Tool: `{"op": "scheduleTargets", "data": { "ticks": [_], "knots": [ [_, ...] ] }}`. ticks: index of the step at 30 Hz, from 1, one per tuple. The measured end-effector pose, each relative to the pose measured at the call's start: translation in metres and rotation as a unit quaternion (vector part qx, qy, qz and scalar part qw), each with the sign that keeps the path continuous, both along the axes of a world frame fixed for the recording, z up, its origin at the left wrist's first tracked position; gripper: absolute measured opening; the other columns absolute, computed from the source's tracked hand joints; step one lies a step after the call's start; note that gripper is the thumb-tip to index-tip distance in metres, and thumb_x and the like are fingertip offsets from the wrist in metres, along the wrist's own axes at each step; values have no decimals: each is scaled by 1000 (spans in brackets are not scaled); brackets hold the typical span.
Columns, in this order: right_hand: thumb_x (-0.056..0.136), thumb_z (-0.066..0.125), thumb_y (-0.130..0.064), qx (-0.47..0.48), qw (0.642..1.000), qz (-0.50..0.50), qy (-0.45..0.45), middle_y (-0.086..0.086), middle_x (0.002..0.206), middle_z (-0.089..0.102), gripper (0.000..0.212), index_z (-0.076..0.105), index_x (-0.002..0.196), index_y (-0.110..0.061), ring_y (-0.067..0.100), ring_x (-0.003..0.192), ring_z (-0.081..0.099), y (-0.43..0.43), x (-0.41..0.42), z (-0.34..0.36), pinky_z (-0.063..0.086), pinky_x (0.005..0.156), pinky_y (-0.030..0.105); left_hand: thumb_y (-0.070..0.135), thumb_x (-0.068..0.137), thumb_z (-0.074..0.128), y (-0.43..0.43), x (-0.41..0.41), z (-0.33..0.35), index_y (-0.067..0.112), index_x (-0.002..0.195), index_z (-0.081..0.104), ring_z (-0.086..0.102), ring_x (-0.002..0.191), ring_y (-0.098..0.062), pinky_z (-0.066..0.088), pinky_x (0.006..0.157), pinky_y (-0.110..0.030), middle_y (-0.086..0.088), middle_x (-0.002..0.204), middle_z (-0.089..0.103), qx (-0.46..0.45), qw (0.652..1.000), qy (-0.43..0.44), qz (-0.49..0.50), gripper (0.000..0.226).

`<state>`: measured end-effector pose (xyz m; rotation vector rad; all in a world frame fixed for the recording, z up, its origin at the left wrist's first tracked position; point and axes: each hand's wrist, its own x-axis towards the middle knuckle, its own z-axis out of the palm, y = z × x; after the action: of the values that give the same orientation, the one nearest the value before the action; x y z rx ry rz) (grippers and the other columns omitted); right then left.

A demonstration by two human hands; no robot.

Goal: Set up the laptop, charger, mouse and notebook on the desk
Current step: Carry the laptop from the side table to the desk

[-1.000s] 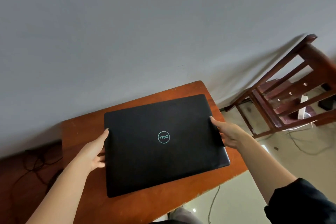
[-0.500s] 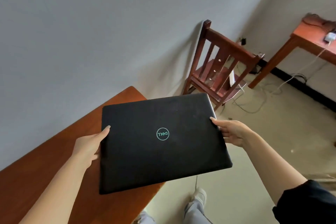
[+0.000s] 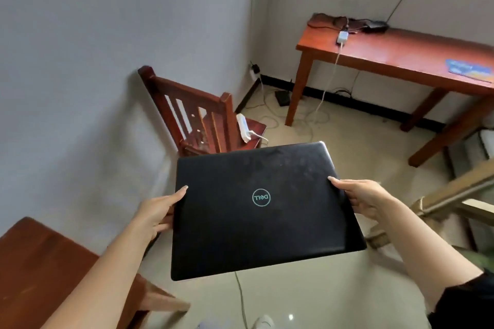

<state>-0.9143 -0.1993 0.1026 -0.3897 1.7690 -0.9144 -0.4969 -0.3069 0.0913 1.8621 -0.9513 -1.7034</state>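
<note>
With left hand [image 3: 157, 211] and right hand [image 3: 366, 197], gripping opposite side edges of closed black rectangular laptop [image 3: 254, 235], centre of frame, in the air over pale floor [image 3: 307, 299]; red-brown wooden counter [image 3: 401, 48] upper right, well apart.

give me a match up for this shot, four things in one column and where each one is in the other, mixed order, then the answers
Things
1. laptop
2. white adapter
3. white power strip
4. black box

Places
A. on the chair seat
B. on the floor by a leg of the far desk
C. on top of the far desk
D. held between the left hand and the right hand

Pairs: 1-D, 2-C, 3-A, 4-B
</note>
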Motion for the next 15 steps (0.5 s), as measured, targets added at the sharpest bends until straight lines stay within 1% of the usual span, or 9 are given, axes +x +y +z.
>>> {"op": "scheduleTargets", "data": {
  "ticks": [3,5,7,8,9,10,12,13,15],
  "knots": [
    [64,86,-32,-10,999,-51,10,5,87,77,39,74,93,-9,19,74,72,8,-62,0,53,58,26,38,71,81,-28,-78,6,6,103,70,69,87,-27,56,65,-37,-12,101,72,-5,999,17,-42,47],
    [63,87,-32,-9,997,-79,16,4,85,77,40,74,92,-9,19,76,72,12,-101,-4,52,59,26,33,73,81,-47,-127,7,5,96,72,71,70,-22,55,54,-29,-8,83,76,-3,997,24,-67,37],
    [60,88,-34,-6,994,-105,24,5,87,77,39,77,87,-9,23,81,72,11,-137,-9,53,61,28,27,76,79,-66,-172,9,4,88,71,69,52,-15,51,41,-22,-3,62,73,2,995,32,-94,27],
    [58,88,-36,-7,993,-112,26,6,89,77,38,78,85,-11,24,84,72,9,-153,-12,54,63,28,25,77,78,-78,-193,9,3,85,71,68,48,-14,49,38,-21,-3,59,72,3,994,38,-102,25],
    [57,89,-38,-5,992,-121,27,6,89,77,38,79,83,-12,25,85,72,5,-171,-13,54,64,28,23,77,78,-92,-216,8,1,85,71,69,50,-15,49,38,-21,-5,63,73,5,993,39,-111,24],
    [57,89,-38,-6,991,-132,28,6,89,77,38,79,83,-13,25,84,72,-1,-191,-17,54,65,29,24,76,79,-108,-241,6,1,86,72,70,56,-17,51,41,-23,-7,71,75,5,992,37,-124,26],
    [57,89,-38,-4,987,-156,26,5,88,77,39,79,84,-11,23,83,73,-15,-222,-20,53,66,29,26,72,82,-136,-283,5,1,88,72,70,70,-21,53,51,-27,-11,84,75,-8,990,30,-137,31],
    [58,89,-37,-2,986,-168,23,5,88,77,40,78,86,-10,22,82,73,-24,-245,-23,53,67,29,26,71,83,-156,-312,0,3,88,71,68,73,-22,53,55,-27,-10,86,74,-13,988,24,-151,31],
    [60,87,-36,3,982,-187,22,4,88,77,40,77,88,-9,21,82,73,-41,-276,-26,52,68,30,26,71,83,-185,-352,-8,6,86,69,69,70,-19,53,54,-24,-6,80,75,-21,987,24,-157,28]
  ]
}}
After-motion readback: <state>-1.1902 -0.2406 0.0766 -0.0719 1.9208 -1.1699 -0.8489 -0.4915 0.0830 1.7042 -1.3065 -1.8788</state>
